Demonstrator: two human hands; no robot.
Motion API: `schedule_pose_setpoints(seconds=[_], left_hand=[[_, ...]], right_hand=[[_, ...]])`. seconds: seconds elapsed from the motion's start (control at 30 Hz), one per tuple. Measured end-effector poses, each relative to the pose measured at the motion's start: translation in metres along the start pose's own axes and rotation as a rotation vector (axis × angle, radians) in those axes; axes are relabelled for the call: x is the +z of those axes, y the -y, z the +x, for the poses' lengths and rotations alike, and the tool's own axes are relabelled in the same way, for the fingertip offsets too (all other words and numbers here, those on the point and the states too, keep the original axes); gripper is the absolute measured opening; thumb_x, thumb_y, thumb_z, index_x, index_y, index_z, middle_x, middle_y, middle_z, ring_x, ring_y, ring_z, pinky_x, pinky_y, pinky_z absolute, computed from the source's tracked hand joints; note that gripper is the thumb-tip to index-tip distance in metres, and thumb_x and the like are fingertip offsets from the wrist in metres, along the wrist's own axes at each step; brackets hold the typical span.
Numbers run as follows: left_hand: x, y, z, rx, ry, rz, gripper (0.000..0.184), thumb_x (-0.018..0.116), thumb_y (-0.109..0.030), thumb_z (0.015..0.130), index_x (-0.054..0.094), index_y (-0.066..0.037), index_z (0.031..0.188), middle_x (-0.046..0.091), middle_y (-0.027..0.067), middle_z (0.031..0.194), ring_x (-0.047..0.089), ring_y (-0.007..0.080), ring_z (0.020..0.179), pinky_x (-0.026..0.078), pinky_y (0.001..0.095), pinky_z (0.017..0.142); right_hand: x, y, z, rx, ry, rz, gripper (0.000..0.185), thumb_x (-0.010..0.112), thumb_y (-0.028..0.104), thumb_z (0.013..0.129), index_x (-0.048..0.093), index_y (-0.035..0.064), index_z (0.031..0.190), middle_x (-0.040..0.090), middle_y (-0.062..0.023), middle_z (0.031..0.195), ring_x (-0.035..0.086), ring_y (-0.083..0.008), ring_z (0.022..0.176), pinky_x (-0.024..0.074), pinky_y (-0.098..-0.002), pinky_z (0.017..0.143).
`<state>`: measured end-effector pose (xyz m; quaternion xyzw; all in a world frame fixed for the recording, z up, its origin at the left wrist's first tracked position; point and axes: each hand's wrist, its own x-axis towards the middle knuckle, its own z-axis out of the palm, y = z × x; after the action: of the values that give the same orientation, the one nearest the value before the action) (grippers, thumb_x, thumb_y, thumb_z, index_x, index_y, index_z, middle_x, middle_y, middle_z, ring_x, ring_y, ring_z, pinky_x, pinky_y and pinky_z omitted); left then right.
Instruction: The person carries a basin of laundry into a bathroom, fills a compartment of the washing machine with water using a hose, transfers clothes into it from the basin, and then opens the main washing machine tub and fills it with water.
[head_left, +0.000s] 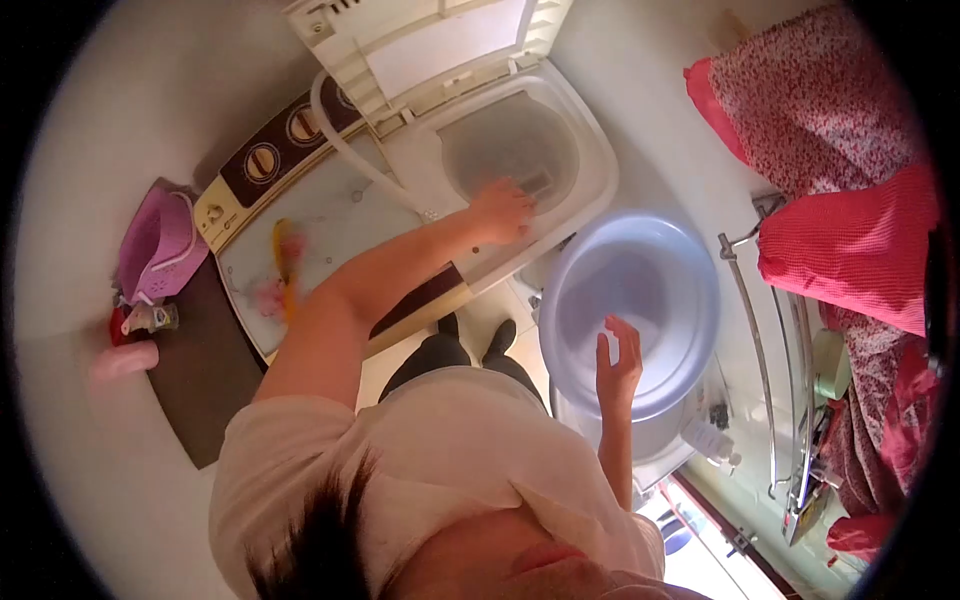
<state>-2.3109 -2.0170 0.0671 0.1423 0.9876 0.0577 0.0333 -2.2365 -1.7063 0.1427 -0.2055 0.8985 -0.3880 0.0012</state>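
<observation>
Reaching across the near edge of the twin-tub washing machine (597, 172), the left hand (503, 212) is at the near rim of the round tub (505, 140) at the machine's right end. Its fingers point rightward, slightly spread; whether it touches the rim or pinches anything, I cannot tell. The raised lid (448, 48) stands open at the far edge, above that tub, whose inside looks pale grey.

The right hand (620, 372) is over the near part of a pale blue basin (578, 285) — thumb and fingers apart, curved, with nothing visible between them. The basin sits just beside the machine's right end, its mouth facing up.

On the machine's left part, the forearm passes over a wide pale cover (335, 215) with yellow and pink patches on it. Two round knobs (262, 163) sit on the dark panel along the far edge, and a white hose (345, 150) curves down from there towards the round tub.

Beyond the machine's left edge are a purple basket (165, 230) and a dark mat (205, 375). To the right of the basin — a metal rack (760, 350), with red cloth (850, 245) beside it.
</observation>
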Motion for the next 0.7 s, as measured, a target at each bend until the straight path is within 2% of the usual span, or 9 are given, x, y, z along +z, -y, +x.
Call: schedule_pose_setpoints(seconds=[0.1,0.17,0.23,0.33,0.37,0.4,0.47,0.57,0.7], left_hand=[[-0.022,0.004,-0.01,-0.029,0.258,0.051,0.04,0.061,-0.024,0.078,0.056,-0.009,0.114,0.051,0.0054,0.125,0.045,0.0231,0.119,0.031,0.043,0.103],[-0.022,0.02,-0.029,0.113,-0.111,-0.061,0.042,0.063,-0.025,0.077,0.056,-0.01,0.115,0.048,0.0067,0.129,0.042,0.0243,0.121,0.028,0.0434,0.105],[-0.072,0.024,-0.038,0.068,-0.498,-0.018,0.035,0.065,-0.018,0.074,0.06,-0.012,0.109,0.048,0.0063,0.126,0.04,0.0236,0.124,0.025,0.0459,0.107],[-0.203,0.047,-0.056,-0.307,-0.757,0.305,0.04,0.068,-0.023,0.073,0.061,-0.014,0.111,0.047,0.006,0.128,0.044,0.026,0.118,0.025,0.0469,0.107],[-0.247,0.06,-0.063,-0.361,-0.959,0.435,0.04,0.067,-0.025,0.075,0.059,-0.015,0.113,0.052,0.0087,0.121,0.051,0.027,0.108,0.028,0.0479,0.102],[-0.256,0.093,-0.066,-0.503,-0.925,0.704,0.039,0.065,-0.026,0.078,0.055,-0.014,0.114,0.057,0.0109,0.109,0.054,0.0271,0.099,0.036,0.0448,0.092],[-0.307,0.086,-0.076,-0.777,-0.558,0.374,0.03,0.054,-0.017,0.085,0.054,-0.001,0.111,0.059,0.0202,0.102,0.055,0.0351,0.098,0.045,0.0411,0.083],[-0.311,0.078,-0.089,-0.623,-0.555,0.237,0.022,0.049,-0.02,0.088,0.058,-0.002,0.097,0.062,0.0179,0.089,0.059,0.0344,0.085,0.047,0.042,0.072],[-0.287,0.03,-0.104,-0.483,-0.395,0.04,0.02,0.05,-0.018,0.088,0.056,-0.004,0.099,0.061,0.0174,0.095,0.059,0.0348,0.086,0.046,0.0434,0.073]], right_hand=[[0.0,0.008,0.003,-0.008,0.022,0.033,0.024,0.058,0.0,0.08,0.059,0.0017,0.104,0.06,-0.014,0.105,0.057,-0.029,0.098,0.0461,-0.0369,0.084],[-0.002,0.012,0.002,-0.027,0.043,0.044,0.024,0.058,0.0,0.08,0.059,0.0019,0.103,0.06,-0.0141,0.103,0.057,-0.0289,0.097,0.0464,-0.0366,0.083],[0.001,0.015,0.009,-0.077,0.043,0.045,0.023,0.057,-0.001,0.08,0.059,0.0017,0.103,0.061,-0.014,0.1,0.058,-0.0295,0.093,0.047,-0.0364,0.08],[0.003,0.017,0.01,-0.065,0.04,0.059,0.022,0.057,-0.002,0.08,0.059,0.0014,0.101,0.061,-0.0134,0.098,0.059,-0.0297,0.09,0.0477,-0.0366,0.078],[0.004,0.02,0.009,-0.054,0.051,0.058,0.022,0.057,-0.002,0.08,0.059,0.0014,0.101,0.061,-0.0134,0.098,0.059,-0.0297,0.09,0.0477,-0.0366,0.078],[0.006,0.023,0.009,-0.051,0.058,0.072,0.021,0.057,-0.002,0.08,0.059,0.0012,0.101,0.061,-0.0138,0.097,0.059,-0.0295,0.089,0.0479,-0.0366,0.078],[0.01,0.027,0.01,-0.037,0.068,0.083,0.021,0.057,-0.002,0.079,0.06,0.001,0.1,0.061,-0.0141,0.096,0.06,-0.0293,0.088,0.048,-0.0367,0.077],[0.017,0.027,0.005,-0.096,0.092,0.074,0.02,0.057,-0.003,0.079,0.06,0.0012,0.099,0.061,-0.0146,0.096,0.06,-0.0294,0.088,0.0482,-0.0367,0.076],[0.045,0.055,0.015,-0.224,0.171,0.105,0.028,0.061,0.002,0.079,0.057,0.0036,0.107,0.059,-0.0139,0.104,0.058,-0.0313,0.092,0.0479,-0.0381,0.076]])
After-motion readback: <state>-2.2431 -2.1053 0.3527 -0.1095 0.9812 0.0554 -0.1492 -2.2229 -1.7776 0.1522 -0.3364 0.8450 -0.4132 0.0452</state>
